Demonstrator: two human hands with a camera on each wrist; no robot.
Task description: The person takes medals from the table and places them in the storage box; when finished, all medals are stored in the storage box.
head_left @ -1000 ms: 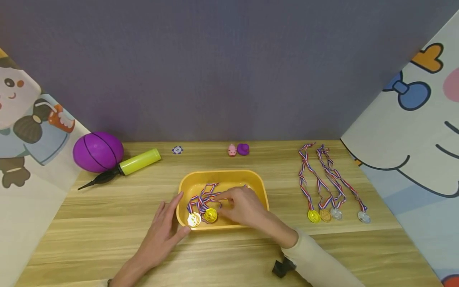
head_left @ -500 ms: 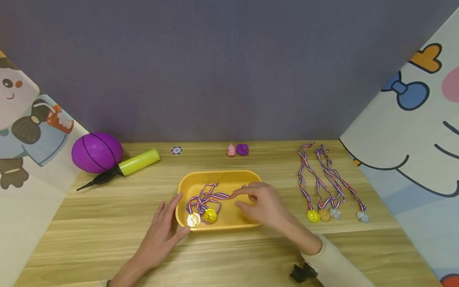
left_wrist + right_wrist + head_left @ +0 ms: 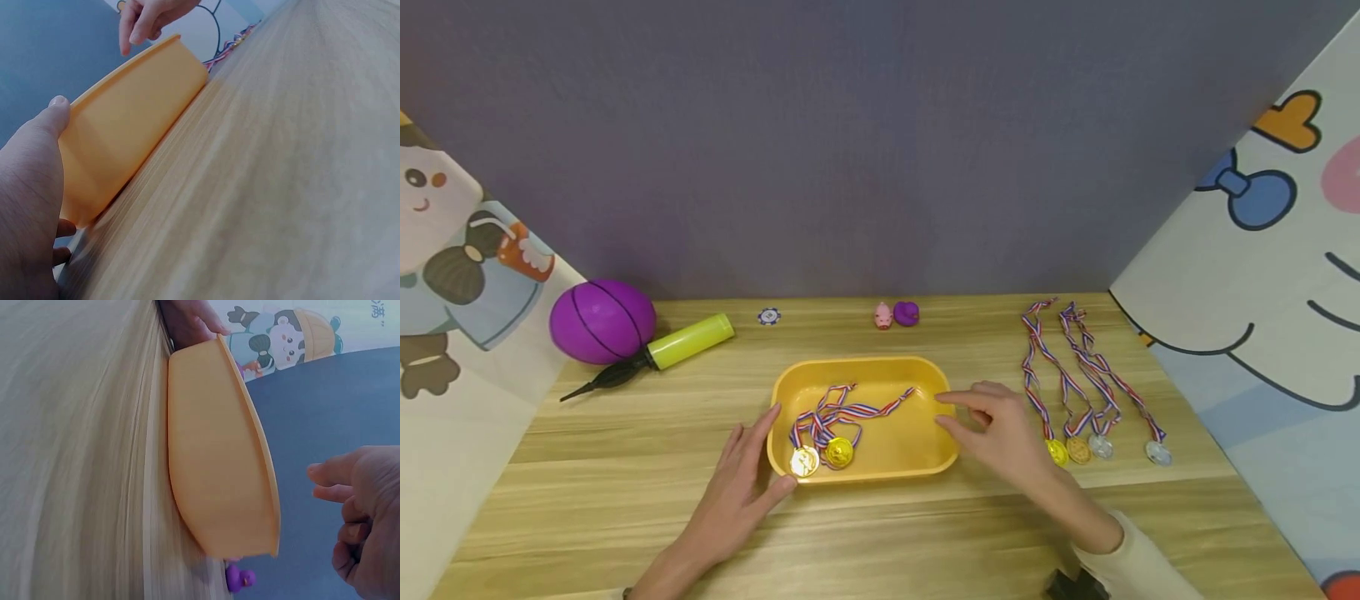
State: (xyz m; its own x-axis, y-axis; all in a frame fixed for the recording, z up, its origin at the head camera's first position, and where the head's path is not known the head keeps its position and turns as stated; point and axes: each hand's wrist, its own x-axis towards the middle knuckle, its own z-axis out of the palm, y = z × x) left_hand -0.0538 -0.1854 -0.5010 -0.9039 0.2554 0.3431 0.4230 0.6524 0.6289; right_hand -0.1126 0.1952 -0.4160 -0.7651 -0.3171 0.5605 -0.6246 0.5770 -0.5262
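A yellow plastic basin (image 3: pixel 880 477) stands on the wooden table in the head view. Inside, at its left, lie a light gold medal (image 3: pixel 805 461) and a yellower gold medal (image 3: pixel 839 452), their striped ribbons (image 3: pixel 857 410) tangled together. My left hand (image 3: pixel 737 492) rests against the basin's left end, fingers extended along it and thumb at the near corner. Over the basin's right end hovers my right hand (image 3: pixel 1003 433), thumb and index finger apart with nothing between them. In the right wrist view this hand (image 3: pixel 375 519) is clear of the rim, its other fingers bent.
Several medals (image 3: pixel 1079 451) with striped ribbons lie at the right. A purple ball (image 3: pixel 602 322) and a yellow-green hand pump (image 3: pixel 691 342) are at the far left. Along the back sit a poker chip (image 3: pixel 769 317), a pink pig (image 3: pixel 883 316) and a purple duck (image 3: pixel 907 314).
My right hand has moved right, from over the medals to the basin's right end, leaving the ribbons in the basin. The left hand stays at the left end.
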